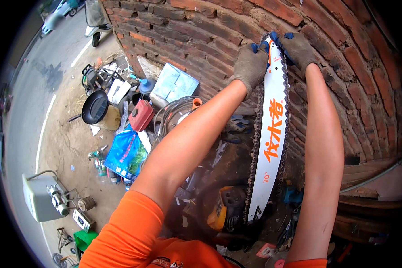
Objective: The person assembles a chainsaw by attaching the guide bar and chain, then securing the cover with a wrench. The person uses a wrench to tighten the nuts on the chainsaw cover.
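White coated metal, with orange characters printed along its length, forms the face of a long guide bar. A dark toothed chain follows both long edges. Along the left edge, lower half, the chain appears to stand slightly off the metal. The face is mostly clean; small holes show near the upper end. The bar stands in front of the brick wall, between the two forearms, its nose uppermost. A yellow-and-black saw body lies beside the lower end; the joint between them is too dark to verify.

Both hands wear grey-brown gloves with blue at the fingertips. The left hand is at the left side of the nose, fingers bent and gathered on the edge. The right hand is opposite, its fingers curled on the right edge. Both pinch the nose; whether chain or metal takes the pressure cannot be told.

The left arm rises diagonally from an orange sleeve, nearly straight. The right forearm stands close to upright.

To the left, on the ground, are a black frying pan and a red canister.
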`<state>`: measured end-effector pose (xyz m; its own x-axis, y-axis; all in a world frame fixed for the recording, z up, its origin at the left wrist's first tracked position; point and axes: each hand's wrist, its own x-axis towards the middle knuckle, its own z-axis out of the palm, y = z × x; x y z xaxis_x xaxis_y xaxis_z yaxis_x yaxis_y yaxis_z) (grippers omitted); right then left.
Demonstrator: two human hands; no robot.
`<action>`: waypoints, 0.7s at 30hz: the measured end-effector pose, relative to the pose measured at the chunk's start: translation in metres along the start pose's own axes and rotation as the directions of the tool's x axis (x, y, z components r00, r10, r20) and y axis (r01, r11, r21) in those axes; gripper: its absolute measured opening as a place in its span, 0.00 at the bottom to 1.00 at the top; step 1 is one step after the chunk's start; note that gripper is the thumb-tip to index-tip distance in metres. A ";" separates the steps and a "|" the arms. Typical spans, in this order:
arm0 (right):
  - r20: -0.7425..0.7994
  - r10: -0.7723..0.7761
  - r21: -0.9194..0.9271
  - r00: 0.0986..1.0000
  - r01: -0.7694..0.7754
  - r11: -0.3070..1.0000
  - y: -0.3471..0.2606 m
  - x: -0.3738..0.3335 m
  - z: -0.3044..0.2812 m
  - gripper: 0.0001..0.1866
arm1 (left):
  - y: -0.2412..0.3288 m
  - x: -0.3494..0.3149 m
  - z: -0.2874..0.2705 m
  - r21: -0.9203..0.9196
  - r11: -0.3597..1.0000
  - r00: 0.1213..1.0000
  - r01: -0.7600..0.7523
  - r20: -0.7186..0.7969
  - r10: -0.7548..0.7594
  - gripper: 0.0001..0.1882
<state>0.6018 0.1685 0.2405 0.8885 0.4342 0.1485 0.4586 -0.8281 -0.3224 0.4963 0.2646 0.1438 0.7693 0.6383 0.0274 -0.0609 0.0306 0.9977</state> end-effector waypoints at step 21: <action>0.029 0.016 0.057 0.999 -0.018 0.998 0.006 0.005 -0.002 0.27 | 0.001 0.023 0.000 -0.536 0.829 0.980 0.161 0.190 -0.068 0.15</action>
<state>0.6094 0.1649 0.2409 0.8949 0.4311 0.1157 0.4410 -0.8142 -0.3776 0.5141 0.2793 0.1450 0.8782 0.4774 -0.0287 -0.2676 0.5404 0.7977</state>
